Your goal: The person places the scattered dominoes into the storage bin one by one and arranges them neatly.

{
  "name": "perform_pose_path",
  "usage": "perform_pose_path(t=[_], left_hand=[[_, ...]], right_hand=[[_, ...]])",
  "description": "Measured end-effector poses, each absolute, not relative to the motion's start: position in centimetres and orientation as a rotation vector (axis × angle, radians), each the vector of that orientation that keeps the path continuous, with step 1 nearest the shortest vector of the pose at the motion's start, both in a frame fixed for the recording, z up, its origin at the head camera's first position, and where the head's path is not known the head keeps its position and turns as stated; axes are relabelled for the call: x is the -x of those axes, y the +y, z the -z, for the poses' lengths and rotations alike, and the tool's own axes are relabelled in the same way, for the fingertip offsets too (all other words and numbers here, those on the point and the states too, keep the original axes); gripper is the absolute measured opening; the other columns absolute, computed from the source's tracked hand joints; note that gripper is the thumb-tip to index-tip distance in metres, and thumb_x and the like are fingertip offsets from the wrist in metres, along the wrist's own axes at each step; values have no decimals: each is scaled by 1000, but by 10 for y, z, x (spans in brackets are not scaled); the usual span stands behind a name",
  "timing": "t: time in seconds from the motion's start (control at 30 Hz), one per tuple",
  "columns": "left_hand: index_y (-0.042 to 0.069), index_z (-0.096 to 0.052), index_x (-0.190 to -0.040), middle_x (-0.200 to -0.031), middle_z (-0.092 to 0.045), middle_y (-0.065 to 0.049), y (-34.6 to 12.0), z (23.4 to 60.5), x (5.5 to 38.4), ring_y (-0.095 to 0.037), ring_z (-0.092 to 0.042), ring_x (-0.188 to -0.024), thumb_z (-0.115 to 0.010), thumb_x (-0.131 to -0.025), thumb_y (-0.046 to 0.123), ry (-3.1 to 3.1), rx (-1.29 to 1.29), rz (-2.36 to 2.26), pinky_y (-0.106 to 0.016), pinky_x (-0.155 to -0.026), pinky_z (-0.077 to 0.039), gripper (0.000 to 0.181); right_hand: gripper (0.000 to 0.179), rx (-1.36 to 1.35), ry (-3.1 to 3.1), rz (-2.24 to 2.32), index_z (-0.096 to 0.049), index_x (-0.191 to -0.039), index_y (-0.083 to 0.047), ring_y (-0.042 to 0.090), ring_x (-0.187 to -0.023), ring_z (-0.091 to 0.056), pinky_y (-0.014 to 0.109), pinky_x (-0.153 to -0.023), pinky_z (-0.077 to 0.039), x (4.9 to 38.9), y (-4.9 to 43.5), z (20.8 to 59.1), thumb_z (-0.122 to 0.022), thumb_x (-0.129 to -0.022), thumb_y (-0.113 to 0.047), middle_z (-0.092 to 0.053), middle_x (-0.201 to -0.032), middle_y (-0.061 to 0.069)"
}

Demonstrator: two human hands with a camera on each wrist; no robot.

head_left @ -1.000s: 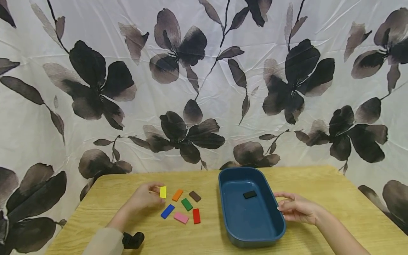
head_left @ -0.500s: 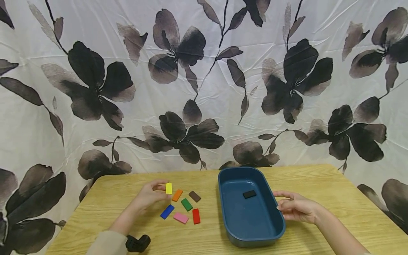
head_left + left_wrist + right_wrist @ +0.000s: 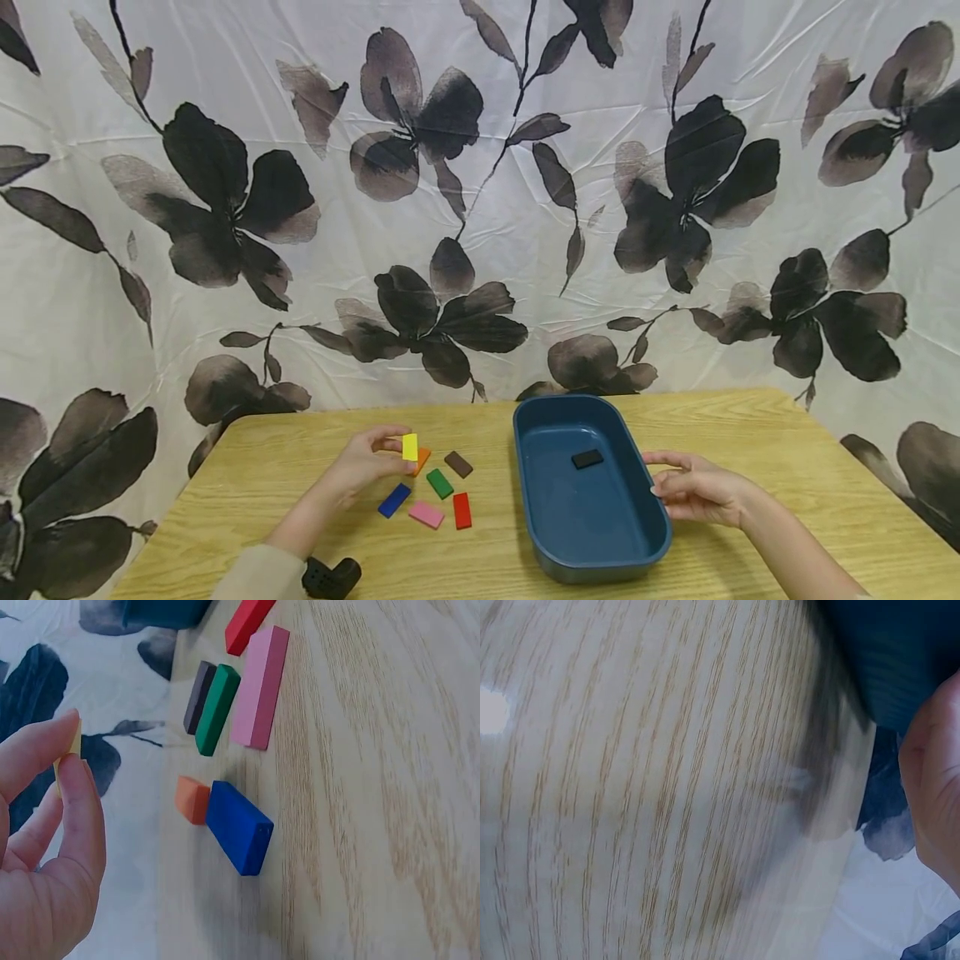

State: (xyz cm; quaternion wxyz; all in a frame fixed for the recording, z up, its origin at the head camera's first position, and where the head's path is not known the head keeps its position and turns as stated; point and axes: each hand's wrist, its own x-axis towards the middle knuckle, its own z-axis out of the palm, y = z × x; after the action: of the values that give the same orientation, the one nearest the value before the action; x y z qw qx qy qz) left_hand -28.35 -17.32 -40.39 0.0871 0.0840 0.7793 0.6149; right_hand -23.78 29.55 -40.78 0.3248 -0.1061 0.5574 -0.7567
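My left hand [image 3: 367, 460] pinches a yellow block [image 3: 409, 447] between thumb and fingers, raised off the table and partly covering the orange block [image 3: 423, 461] in the head view. In the left wrist view the yellow block [image 3: 76, 739] shows only as a thin edge between the fingertips. Below and right of this hand lie blue [image 3: 394, 500], green [image 3: 440, 483], pink [image 3: 427, 514], red [image 3: 462, 511] and brown [image 3: 458, 464] blocks. My right hand [image 3: 701, 492] holds the right rim of a dark blue tub [image 3: 525, 492]; some fingers are hidden. A black block [image 3: 587, 458] lies inside it.
The wooden table [image 3: 780, 442] ends at a floral curtain [image 3: 555, 250] behind. A black curved object [image 3: 332, 577] sits beside the left sleeve [image 3: 262, 573], near the front edge. Between the loose blocks and the tub is a strip of table.
My left hand has moved right with the yellow block, from left of the orange block to over it. The right hand and the tub have stayed in place.
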Motion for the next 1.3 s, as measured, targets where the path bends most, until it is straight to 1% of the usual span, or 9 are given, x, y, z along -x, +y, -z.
perform_pose_path(t=[0.23,0.37,0.47,0.6,0.7,0.9,1.1,1.17,1.3], left_hand=[[-6,-49,-128,-109,-54,-17,-166,397,284,-20,-56,-90,-75,-74,1,2367,-176,-1807,-31,-79,-51,61],[-8,-48,-128,-109,-53,-18,-158,390,280,-19,-55,-87,-74,-74,0,2327,-201,-1829,-34,-77,-51,61],[-9,-47,-128,-107,-54,-18,-150,384,278,-18,-56,-84,-73,-74,-1,2308,-221,-1827,-33,-75,-51,61],[-5,-50,-127,-105,-54,-15,-140,378,278,-18,-55,-83,-75,-73,0,2323,-194,-1805,-30,-72,-50,59],[-3,-53,-126,-105,-53,-15,-132,375,279,-18,-54,-83,-75,-73,1,2320,-198,-1806,-31,-72,-49,58],[-5,-50,-127,-107,-50,-16,-118,375,276,-18,-52,-84,-74,-74,1,2222,-278,-1824,-26,-69,-48,58],[-6,-49,-128,-109,-49,-17,-106,377,271,-19,-53,-86,-74,-75,1,2166,-310,-1849,-34,-78,-50,59],[-6,-49,-128,-106,-51,-17,-101,377,271,-19,-55,-81,-75,-75,1,2160,-313,-1844,-34,-77,-51,59],[-4,-50,-128,-105,-52,-16,-90,375,272,-18,-54,-80,-76,-74,4,2182,-330,-1798,-32,-74,-50,59]], right_hand=[[56,285,1459,1990,-22,-136,6,16,-85,-63,32,-79,-52,240,293,409,-49,-87,8,-63,-94,8],[54,288,1480,1980,-25,-134,5,14,-82,-63,30,-76,-52,239,293,409,-49,-86,8,-63,-92,6],[52,293,1485,1976,-28,-134,4,13,-81,-63,29,-75,-53,239,292,409,-49,-86,8,-64,-91,6],[51,300,1495,1969,-30,-133,3,13,-80,-63,29,-75,-53,239,293,409,-50,-86,7,-64,-91,5],[52,300,1530,1962,-30,-133,3,11,-77,-61,29,-74,-53,239,294,410,-52,-86,6,-62,-90,4],[53,284,1603,1949,-30,-133,4,10,-75,-60,28,-72,-53,238,297,410,-53,-85,5,-61,-89,4],[53,305,1598,1942,-29,-136,2,8,-72,-59,24,-69,-53,236,299,412,-53,-88,2,-60,-88,2],[53,310,1595,1944,-28,-136,2,7,-72,-58,23,-69,-53,236,299,412,-52,-89,1,-60,-88,1],[53,305,1588,1945,-28,-136,0,5,-68,-53,22,-68,-52,236,298,413,-52,-90,2,-58,-87,-1]])
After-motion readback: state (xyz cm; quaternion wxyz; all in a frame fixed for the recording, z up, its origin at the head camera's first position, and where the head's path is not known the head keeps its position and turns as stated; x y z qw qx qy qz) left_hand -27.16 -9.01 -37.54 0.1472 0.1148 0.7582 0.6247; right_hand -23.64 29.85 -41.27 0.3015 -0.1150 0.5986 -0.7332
